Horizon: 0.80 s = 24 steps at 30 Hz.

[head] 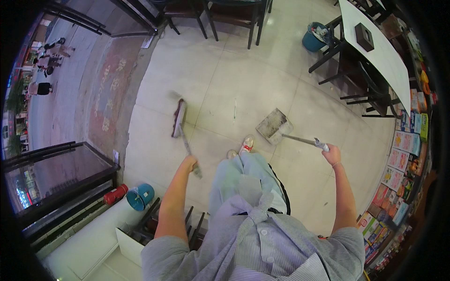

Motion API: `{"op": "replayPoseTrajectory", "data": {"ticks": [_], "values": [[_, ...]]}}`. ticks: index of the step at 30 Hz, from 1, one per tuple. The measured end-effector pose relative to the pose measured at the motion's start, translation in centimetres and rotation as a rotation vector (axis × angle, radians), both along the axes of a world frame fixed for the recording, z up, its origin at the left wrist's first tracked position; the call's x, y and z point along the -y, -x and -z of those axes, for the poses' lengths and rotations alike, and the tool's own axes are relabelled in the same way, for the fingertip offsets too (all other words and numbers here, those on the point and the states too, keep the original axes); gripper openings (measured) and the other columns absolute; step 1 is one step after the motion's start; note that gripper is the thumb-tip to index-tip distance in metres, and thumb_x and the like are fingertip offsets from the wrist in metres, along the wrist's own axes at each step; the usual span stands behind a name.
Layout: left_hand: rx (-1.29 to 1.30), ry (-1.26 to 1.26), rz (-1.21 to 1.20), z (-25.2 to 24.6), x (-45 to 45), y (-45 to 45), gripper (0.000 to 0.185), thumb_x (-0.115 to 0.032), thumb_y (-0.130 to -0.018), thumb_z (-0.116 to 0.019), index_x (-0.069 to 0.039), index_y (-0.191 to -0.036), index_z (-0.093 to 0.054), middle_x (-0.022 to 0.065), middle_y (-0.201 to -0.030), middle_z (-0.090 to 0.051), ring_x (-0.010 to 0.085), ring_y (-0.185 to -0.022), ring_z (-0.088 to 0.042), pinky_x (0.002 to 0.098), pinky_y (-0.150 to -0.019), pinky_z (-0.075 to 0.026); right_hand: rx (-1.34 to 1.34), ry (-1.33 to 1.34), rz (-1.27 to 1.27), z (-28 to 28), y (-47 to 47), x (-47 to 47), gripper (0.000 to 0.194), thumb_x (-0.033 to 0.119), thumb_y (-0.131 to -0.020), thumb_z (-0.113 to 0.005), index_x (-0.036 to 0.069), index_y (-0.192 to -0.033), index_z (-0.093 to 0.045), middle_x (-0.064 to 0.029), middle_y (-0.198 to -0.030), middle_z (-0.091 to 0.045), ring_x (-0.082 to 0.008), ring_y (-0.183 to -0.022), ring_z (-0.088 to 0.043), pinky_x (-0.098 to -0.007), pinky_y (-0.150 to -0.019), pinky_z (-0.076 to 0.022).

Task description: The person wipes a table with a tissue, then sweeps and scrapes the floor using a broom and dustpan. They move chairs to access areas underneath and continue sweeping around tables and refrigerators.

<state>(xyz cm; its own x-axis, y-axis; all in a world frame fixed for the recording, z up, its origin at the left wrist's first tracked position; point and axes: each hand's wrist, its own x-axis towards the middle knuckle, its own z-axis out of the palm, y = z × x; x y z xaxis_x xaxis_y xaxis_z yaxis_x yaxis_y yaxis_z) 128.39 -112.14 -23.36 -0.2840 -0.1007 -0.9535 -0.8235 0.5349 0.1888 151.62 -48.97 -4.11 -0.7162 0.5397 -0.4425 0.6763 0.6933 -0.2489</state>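
Note:
My left hand (190, 163) is closed around the handle of a broom (179, 118), whose reddish-brown bristles are over the pale tiled floor (242, 80) to the left of my feet. Some motion blur shows at the broom head and handle end. On the right, my right hand (331, 155) grips the end of a long-handled dustpan (274, 125). Its worn, dirt-marked pan is on the floor ahead and right of my shoes. Between broom and pan, a thin pale streak or strip lies on the tiles.
An open glass door (63, 175) and a red doorway mat (112, 84) are left, with people outside. Chairs (232, 17) stand ahead. A blue bin (314, 38) is by a white table (379, 52); shelves of boxed goods (397, 158) line the right. A blue bucket (140, 197) stands lower left.

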Motion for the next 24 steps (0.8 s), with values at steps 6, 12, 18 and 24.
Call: {"op": "replayPoseTrajectory", "data": {"ticks": [6, 12, 18, 24], "values": [[0.111, -0.027, -0.085, -5.3, -14.2, -6.3, 0.014, 0.000, -0.076, -0.047, 0.002, -0.087, -0.054, 0.0147, -0.071, -0.052, 0.0257, -0.059, -0.054, 0.0423, -0.047, -0.047, 0.046, -0.005, -0.276, 0.1, 6.6, 3.0, 0.015, 0.024, -0.063, -0.057, 0.015, -0.074, -0.063, -0.0128, -0.074, -0.062, -0.0326, -0.070, -0.060, -0.0426, -0.064, -0.0483], [0.187, -0.083, 0.195, -8.4, -18.1, -14.2, 0.019, 0.002, -0.073, -0.050, 0.003, -0.091, -0.055, 0.0127, -0.071, -0.054, 0.0224, -0.057, -0.054, 0.0392, -0.046, -0.046, 0.005, 0.066, -0.333, 0.7, 12.0, 6.3, 0.017, 0.024, -0.065, -0.056, 0.015, -0.076, -0.063, -0.0121, -0.076, -0.063, -0.0326, -0.072, -0.060, -0.0429, -0.066, -0.0484], [0.172, -0.279, 0.455, -15.1, -14.2, -8.7, 0.010, 0.001, -0.065, -0.054, 0.002, -0.074, -0.055, 0.0098, -0.062, -0.052, 0.0201, -0.049, -0.051, 0.0331, -0.043, -0.041, 0.002, 0.113, -0.402, 0.7, 12.7, 5.9, 0.021, 0.024, -0.066, -0.057, 0.013, -0.082, -0.064, -0.0139, -0.079, -0.063, -0.0331, -0.073, -0.060, -0.0423, -0.067, -0.0477], [0.059, -0.173, 0.026, -22.9, -5.4, -16.8, 0.022, 0.000, -0.066, -0.056, 0.000, -0.085, -0.045, 0.0083, -0.059, -0.048, 0.0179, -0.046, -0.047, 0.0337, -0.041, -0.040, -0.108, 0.165, -0.405, 1.8, 7.9, 1.8, 0.023, 0.021, -0.064, -0.060, 0.007, -0.083, -0.063, -0.0164, -0.075, -0.062, -0.0336, -0.070, -0.059, -0.0409, -0.063, -0.0466]]}}
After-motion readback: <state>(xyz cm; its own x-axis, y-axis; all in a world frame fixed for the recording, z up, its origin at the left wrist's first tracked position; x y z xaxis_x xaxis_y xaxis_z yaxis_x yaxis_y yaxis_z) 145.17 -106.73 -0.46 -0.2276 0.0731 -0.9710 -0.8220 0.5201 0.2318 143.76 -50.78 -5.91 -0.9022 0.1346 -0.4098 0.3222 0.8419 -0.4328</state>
